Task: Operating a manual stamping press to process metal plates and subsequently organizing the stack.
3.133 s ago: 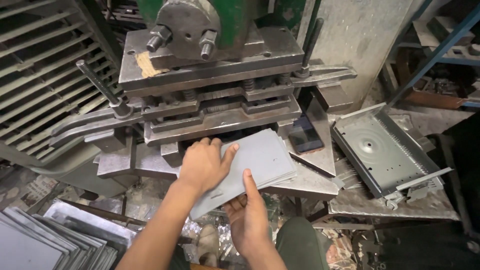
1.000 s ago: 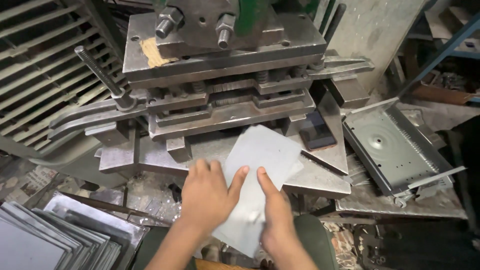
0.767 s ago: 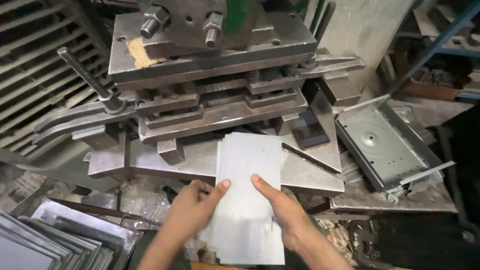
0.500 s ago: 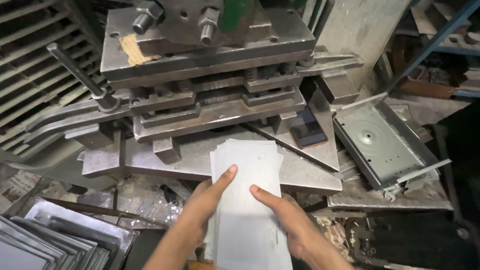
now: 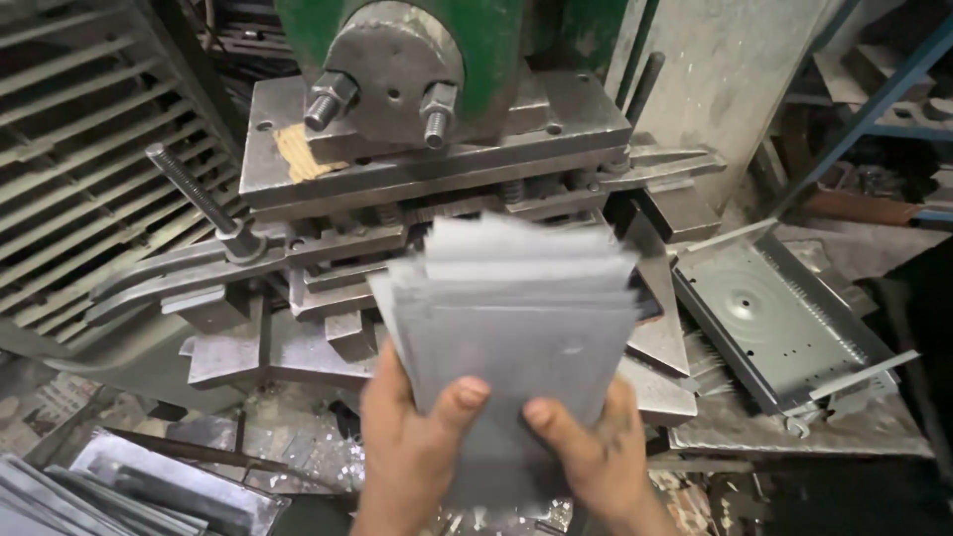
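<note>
We record both hands clenched on one stack of grey metal sheets (image 5: 516,328). The left hand (image 5: 412,452) grips the stack's lower left corner, thumb pressed flat on the top sheet, fingers hidden underneath. The right hand (image 5: 586,452) grips the lower right corner in the same way, thumb on top and pointing inward toward the left thumb. The two thumbs lie near each other but apart.

The stack is held up in the air, tilted toward the camera, its top edges fanned so that several sheet edges show one behind another. We cannot count the sheets; the upper edges are blurred. The stack hangs in front of the press (image 5: 427,139), covering the middle of its die opening.

The press has a green body above, a round grey head with two bolts, and a thick steel plate under it. A patch of brown wood or tape sits on the plate's left part. A long threaded rod (image 5: 194,199) slants up from the left side of the lower clamp bars.

To the right, a shallow formed metal tray (image 5: 774,323) with small holes lies tilted on the press surface, well apart from the hands. At the lower left corner of the view, more flat grey sheets (image 5: 149,491) lie piled. Metal scraps litter the area below the press bed.
</note>
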